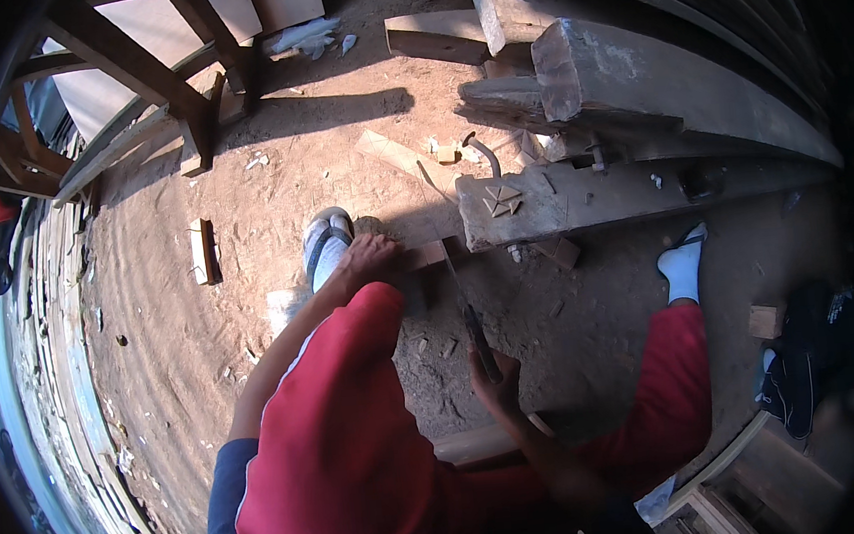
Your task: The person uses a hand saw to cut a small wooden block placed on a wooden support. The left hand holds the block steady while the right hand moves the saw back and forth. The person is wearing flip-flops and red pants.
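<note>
My left hand (371, 253) grips a short wooden block (422, 255) just beyond my raised, red-trousered left knee, beside the near end of a heavy timber beam (593, 204). My right hand (496, 377) is closed round the dark handle of a hand saw (477, 333); its narrow blade reaches up to the right end of the block. Small wooden offcuts (502, 201) lie on the beam's end, with a bent metal rod (486, 152) standing just behind them.
Thick timbers (633, 80) are stacked upper right, wooden frames (151, 78) stand upper left, and planks (64, 376) line the left. A small wood piece (202, 252) lies on the dirt floor (170, 317). Dark cloth or a bag (811, 367) and more boards are at lower right.
</note>
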Demonstrator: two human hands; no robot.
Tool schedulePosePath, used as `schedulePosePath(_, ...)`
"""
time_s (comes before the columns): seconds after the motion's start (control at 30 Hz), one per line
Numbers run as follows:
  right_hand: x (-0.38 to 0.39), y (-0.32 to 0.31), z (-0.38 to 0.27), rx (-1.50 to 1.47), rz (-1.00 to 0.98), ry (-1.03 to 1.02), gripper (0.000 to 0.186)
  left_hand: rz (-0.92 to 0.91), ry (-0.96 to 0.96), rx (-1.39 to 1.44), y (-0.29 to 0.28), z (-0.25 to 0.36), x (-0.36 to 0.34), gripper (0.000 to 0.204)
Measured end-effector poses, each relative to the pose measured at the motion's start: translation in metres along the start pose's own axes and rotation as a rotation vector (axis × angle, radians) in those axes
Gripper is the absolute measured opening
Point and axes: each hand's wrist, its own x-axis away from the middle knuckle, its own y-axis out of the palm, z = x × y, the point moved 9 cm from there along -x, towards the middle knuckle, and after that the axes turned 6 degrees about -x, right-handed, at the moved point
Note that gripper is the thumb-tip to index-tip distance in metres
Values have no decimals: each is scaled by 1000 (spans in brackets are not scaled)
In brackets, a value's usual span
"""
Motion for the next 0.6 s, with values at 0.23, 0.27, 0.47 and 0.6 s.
schedulePosePath(0.23, 3, -18, -11, -10, -17, -76, 46, 205, 47, -57, -21, 12, 2, 22)
schedulePosePath(0.27, -8, -11, -15, -64, -14, -51, 46, 234, 51, -65, -23, 12, 2, 22)
schedulePosePath(0.47, -12, 9, 1, -89, -29, -61, 48, -89, -63, 42, 17, -6, 5, 30)
schedulePosePath(0.6, 19, -18, 12, 91, -20, -59, 50, -213, -83, 102, 18, 3, -6, 36)
